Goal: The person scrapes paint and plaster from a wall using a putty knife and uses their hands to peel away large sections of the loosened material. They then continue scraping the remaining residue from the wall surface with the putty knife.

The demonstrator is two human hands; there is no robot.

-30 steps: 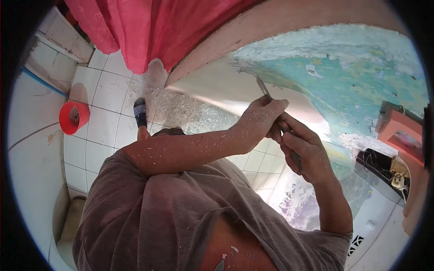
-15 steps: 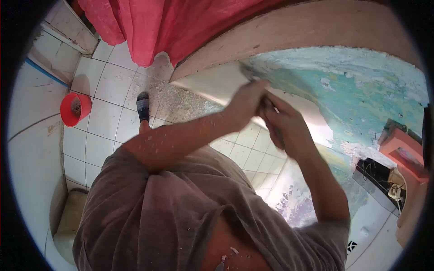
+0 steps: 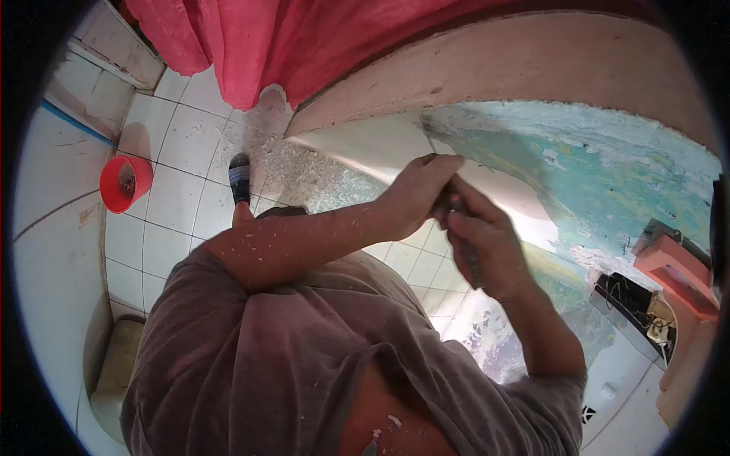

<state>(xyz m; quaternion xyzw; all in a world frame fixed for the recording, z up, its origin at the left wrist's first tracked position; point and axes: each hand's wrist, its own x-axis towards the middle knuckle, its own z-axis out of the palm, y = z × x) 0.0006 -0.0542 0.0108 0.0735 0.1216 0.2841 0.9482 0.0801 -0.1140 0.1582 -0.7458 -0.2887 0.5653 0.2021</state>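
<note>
My left hand (image 3: pixel 417 191) and my right hand (image 3: pixel 490 247) are both closed round the handle of a paint scraper (image 3: pixel 429 140). The tool's thin dark blade points away from me and meets the wall (image 3: pixel 601 163), at the edge between bare pale plaster and patchy turquoise paint. My left hand is nearer the blade, while my right hand grips lower down the handle. Fingers cover most of the handle. Pale flakes cling to my left forearm.
Paint flakes (image 3: pixel 300 171) litter the floor tiles by my slippered foot (image 3: pixel 239 171). A red bucket (image 3: pixel 118 185) stands at left. A pink curtain (image 3: pixel 251 45) hangs ahead. On the right are an orange-pink frame (image 3: pixel 677 270) and a black box with wires (image 3: pixel 627 296).
Both hands and the scraper have come down and back toward my body along the wall. The blade was blurred and farther up the painted surface before.
</note>
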